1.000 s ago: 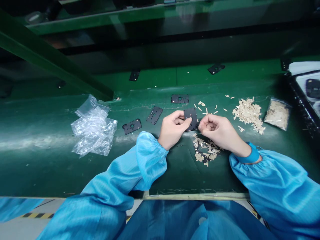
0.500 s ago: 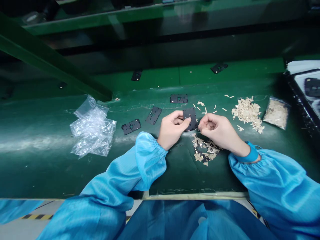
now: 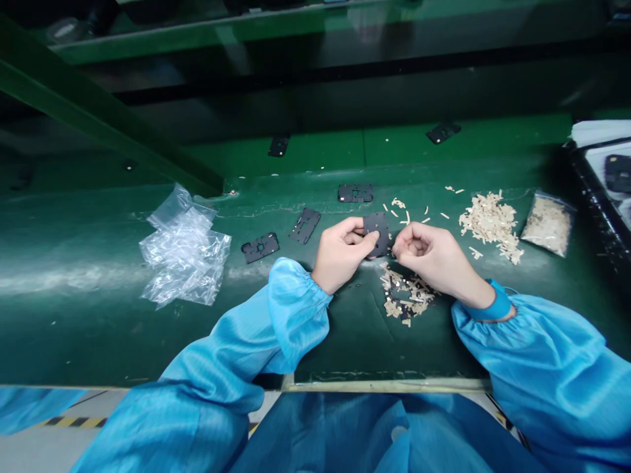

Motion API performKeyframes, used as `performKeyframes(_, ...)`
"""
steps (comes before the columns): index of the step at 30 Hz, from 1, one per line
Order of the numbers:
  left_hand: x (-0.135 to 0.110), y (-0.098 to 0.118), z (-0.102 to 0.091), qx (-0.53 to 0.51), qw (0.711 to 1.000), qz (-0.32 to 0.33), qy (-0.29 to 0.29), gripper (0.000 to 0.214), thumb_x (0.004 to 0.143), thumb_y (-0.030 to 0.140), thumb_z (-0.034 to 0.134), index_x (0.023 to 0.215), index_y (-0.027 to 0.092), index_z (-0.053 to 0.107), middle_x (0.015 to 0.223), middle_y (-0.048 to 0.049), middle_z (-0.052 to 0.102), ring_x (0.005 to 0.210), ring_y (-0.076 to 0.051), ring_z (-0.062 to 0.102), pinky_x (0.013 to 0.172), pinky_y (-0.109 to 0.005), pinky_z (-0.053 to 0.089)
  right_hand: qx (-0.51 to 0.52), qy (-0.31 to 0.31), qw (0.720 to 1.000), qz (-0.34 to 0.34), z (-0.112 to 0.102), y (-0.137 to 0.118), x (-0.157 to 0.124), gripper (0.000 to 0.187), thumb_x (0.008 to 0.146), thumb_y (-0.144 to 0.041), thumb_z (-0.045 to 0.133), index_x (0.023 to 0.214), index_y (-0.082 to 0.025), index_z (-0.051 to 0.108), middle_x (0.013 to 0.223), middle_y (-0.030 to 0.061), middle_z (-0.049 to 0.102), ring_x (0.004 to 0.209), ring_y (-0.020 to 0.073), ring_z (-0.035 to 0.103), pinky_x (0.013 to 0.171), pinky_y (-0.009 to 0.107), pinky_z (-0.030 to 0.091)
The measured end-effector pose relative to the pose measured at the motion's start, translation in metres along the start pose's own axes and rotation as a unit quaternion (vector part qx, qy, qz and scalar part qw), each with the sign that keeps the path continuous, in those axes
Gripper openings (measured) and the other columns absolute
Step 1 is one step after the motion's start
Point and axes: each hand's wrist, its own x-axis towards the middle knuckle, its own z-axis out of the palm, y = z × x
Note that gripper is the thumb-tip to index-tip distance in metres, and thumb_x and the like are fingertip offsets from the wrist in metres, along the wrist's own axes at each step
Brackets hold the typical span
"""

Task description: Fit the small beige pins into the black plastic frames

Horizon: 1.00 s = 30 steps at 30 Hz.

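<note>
My left hand [image 3: 344, 253] grips a flat black plastic phone part [image 3: 377, 226] with small holes, thumb on its near face. At the part's right edge, my right hand [image 3: 424, 251] is closed with thumb and fingertips pinched together; whatever is between them is too small to make out. Below the hands lies a loose heap of beige strips and small dark bits [image 3: 408, 295]. A pile of beige strips [image 3: 490, 223] sits to the right, beside a clear bag filled with similar pieces [image 3: 548, 225].
Clear plastic bags [image 3: 187, 253] lie at the left. Similar black parts [image 3: 260, 247] are scattered on the green bench [image 3: 345, 328], some towards the back. A black-rimmed tray [image 3: 599, 197] stands at the right edge. A green post [image 3: 113, 125] slants across the upper left.
The view has shifted slightly. Both hands keep nearly the same pose around the black part, with no other clear change.
</note>
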Motion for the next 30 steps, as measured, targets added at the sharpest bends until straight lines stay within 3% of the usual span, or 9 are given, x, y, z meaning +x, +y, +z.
performKeyframes(11,0.000,0.009,-0.001,0.013,0.999,-0.030,0.014,0.027,0.074,0.033,0.080,0.090,0.013,0.072,0.073,-0.0004,0.073,0.053,-0.011,0.064,0.054,-0.021,0.055,0.036,-0.019,0.999,-0.009,0.004,0.003,0.003,0.006,0.068,-0.015,0.060,0.073,-0.018,0.060,0.062,-0.0045,0.054,0.055,0.0087,0.043,0.050,0.022,0.035)
performKeyframes(30,0.001,-0.001,0.002,-0.031,0.999,-0.007,-0.002,0.025,0.074,0.029,0.077,0.093,0.013,0.071,0.080,-0.0027,0.074,0.056,-0.010,0.064,0.053,-0.022,0.059,0.020,-0.011,1.000,0.005,0.001,-0.002,0.001,0.006,0.071,-0.020,0.063,0.076,-0.018,0.062,0.063,-0.0025,0.055,0.054,0.0099,0.043,0.050,0.025,0.032)
